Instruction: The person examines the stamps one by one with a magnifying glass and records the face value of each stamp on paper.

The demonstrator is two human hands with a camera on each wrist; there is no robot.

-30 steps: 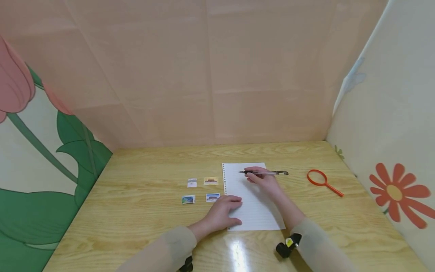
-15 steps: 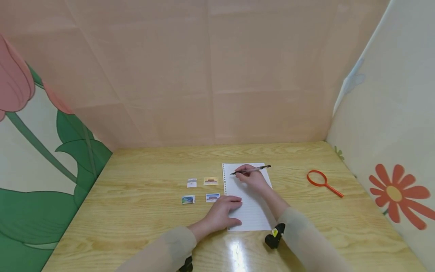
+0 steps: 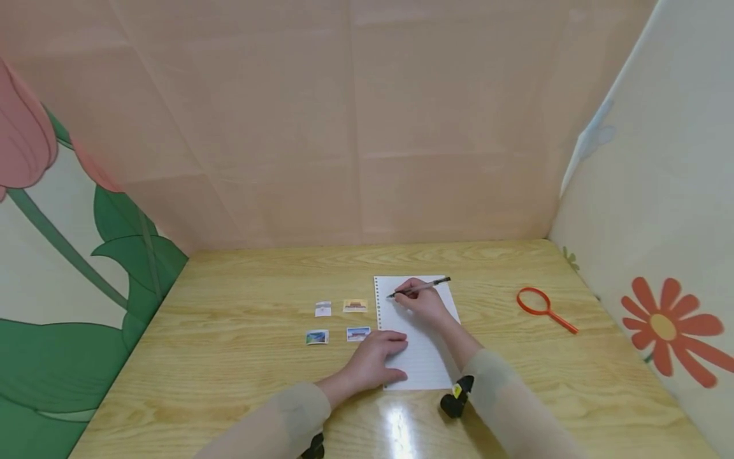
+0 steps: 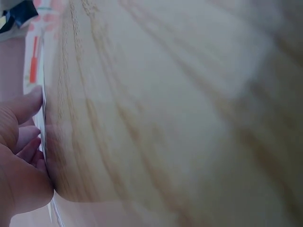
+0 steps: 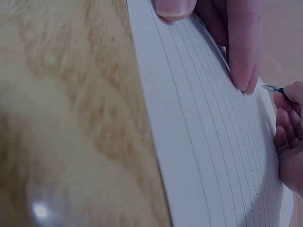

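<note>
A sheet of lined loose-leaf paper (image 3: 421, 357) with punched holes down its left edge lies on the wooden table. My right hand (image 3: 423, 301) pinches a pen (image 3: 430, 284) with a clear barrel and black ends, its tip close over the upper left of the sheet. The pen tip also shows beside the right hand (image 5: 291, 127) in the right wrist view. My left hand (image 3: 375, 360) rests on the sheet's lower left, fingers and thumb spread apart. In the left wrist view the left hand (image 4: 23, 156) lies along the table surface.
Left of the paper lie several small picture cards, among them a yellow card (image 3: 355, 306), a white card (image 3: 323, 309), a green-blue card (image 3: 317, 337) and a blue card (image 3: 358, 333). An orange-red magnifying glass (image 3: 533, 301) lies to the right. Walls border the table (image 3: 241, 370).
My right hand has moved left and slightly down with the pen, bringing the tip nearer the sheet's punched edge. The pen now tilts up to the right. My left hand has stayed put.
</note>
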